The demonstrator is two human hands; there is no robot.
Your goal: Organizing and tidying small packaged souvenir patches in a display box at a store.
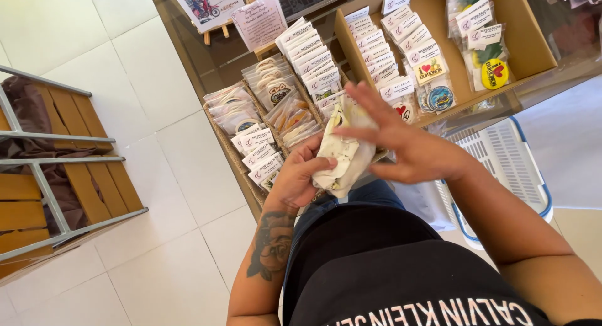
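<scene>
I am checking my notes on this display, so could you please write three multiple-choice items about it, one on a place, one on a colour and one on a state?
1. Where is the white basket?
A. On the floor to the person's right, below the table
B. On the wooden bench
C. On top of the cardboard box

2. What colour is the round badge with a red heart in the cardboard box?
A. Blue
B. Yellow
C. Green

3. How is the stack of packets held?
A. Lying loose on the floor
B. Gripped in the left hand, with the right hand spread flat over it
C. Pinched by the right hand alone

Answers:
1 A, it stands on the tiles beside the person's right arm.
2 B, its face is yellow.
3 B, the left fingers wrap the stack while the right fingers lie open on it.
</scene>
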